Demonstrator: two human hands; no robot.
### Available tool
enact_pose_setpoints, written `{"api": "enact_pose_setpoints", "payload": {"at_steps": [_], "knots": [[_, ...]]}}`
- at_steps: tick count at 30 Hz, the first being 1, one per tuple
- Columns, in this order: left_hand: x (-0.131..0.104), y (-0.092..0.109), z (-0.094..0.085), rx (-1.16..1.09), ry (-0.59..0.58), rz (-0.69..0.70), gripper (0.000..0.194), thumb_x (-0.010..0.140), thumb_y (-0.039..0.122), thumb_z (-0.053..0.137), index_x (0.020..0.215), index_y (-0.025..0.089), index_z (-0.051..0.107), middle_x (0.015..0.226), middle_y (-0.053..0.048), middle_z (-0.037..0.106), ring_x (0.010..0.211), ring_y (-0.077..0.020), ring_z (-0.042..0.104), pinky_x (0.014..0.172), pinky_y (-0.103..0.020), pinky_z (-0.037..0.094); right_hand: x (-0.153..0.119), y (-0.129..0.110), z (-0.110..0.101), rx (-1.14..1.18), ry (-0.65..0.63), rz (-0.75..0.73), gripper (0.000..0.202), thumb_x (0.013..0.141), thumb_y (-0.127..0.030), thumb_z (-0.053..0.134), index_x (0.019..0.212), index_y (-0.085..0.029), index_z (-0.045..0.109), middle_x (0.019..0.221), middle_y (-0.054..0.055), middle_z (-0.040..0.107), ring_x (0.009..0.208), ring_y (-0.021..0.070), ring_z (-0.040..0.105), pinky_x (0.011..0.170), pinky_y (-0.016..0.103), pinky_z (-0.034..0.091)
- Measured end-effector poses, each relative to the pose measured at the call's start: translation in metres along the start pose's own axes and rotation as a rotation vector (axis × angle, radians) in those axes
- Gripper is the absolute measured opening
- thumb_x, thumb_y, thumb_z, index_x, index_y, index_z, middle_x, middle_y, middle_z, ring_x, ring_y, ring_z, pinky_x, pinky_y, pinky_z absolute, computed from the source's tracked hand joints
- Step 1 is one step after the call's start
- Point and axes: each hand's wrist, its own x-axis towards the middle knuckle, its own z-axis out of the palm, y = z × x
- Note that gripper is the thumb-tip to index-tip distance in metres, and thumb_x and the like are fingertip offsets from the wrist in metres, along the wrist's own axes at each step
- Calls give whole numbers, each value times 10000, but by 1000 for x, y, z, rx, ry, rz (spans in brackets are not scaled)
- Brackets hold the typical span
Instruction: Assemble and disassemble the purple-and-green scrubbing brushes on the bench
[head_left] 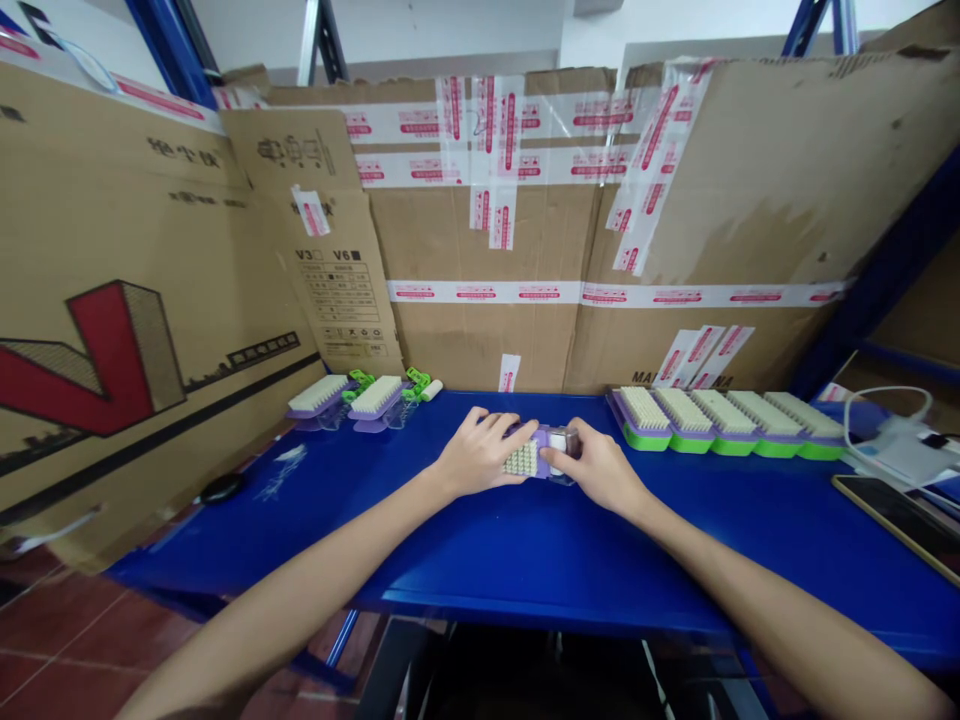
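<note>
Above the middle of the table, my left hand (482, 450) is closed over the left part of a purple brush (521, 460) with a cream bristle face turned up. At the brush's right end, my right hand (596, 462) grips a clear plastic part (562, 441) with something white inside; its thumb lies on top. My fingers hide much of the brush, and I cannot tell whether the clear part is fully joined to it. Two similar purple brushes (376, 396) lie at the back left, next to green plastic pieces (417, 383).
Several purple brushes on green bases (720, 425) stand in a row at the back right. A phone (900, 520) and a white device with a cable (892, 445) lie at the right edge. Cardboard walls (480, 340) border the blue table (517, 560); a black round object (223, 488) sits left.
</note>
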Motion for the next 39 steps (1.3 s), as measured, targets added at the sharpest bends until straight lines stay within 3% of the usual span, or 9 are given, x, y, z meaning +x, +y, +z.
{"api": "enact_pose_setpoints", "payload": {"at_steps": [8,11,16,22,30,34,39], "knots": [[-2,-7,-4,-70,8,119,831,1049,727,666,1655,171,541,1388,-200,778,1172,-350,774,1096,-554,506,5,8,0,449,-321,-68,601,828,-753,862,896,-254,533,780,-44,587,732,178,576,683,312,474],[-2,-7,-3,-53,21,124,825,1051,699,680,1652,153,538,1371,-197,785,1157,-341,780,1076,-550,515,5,8,2,451,-305,-56,611,813,-770,858,903,-251,549,795,-32,624,740,189,603,688,320,497],[0,-2,-4,-4,-16,68,799,1041,666,710,1646,166,554,1380,-214,777,1224,-371,768,1044,-546,514,2,6,2,98,-64,-36,473,902,-681,811,935,-261,596,765,-17,671,684,198,587,629,316,419],[1,-3,-9,-88,69,131,822,1075,698,645,1675,150,515,1349,-189,799,1118,-328,801,1055,-528,509,7,7,0,526,-356,-7,663,765,-789,897,900,-257,525,823,-30,618,777,199,612,728,330,486],[1,-5,-7,-118,56,139,888,1036,698,694,1715,164,490,1347,-172,805,1107,-320,802,1033,-497,542,9,8,-6,557,-421,26,704,714,-784,951,888,-255,520,829,-42,584,791,187,578,738,313,463],[1,-4,-7,-96,42,136,817,1025,667,721,1649,164,560,1353,-180,797,1118,-328,797,1044,-498,532,7,7,-6,473,-378,-13,656,743,-763,926,900,-250,549,807,-39,616,762,185,587,702,307,476],[2,-3,-8,-5,-21,107,775,994,655,773,1562,150,618,1332,-205,784,1151,-368,777,1001,-521,518,2,5,2,145,-148,-46,483,893,-681,806,929,-251,588,793,-22,669,714,179,557,635,300,413]]}}
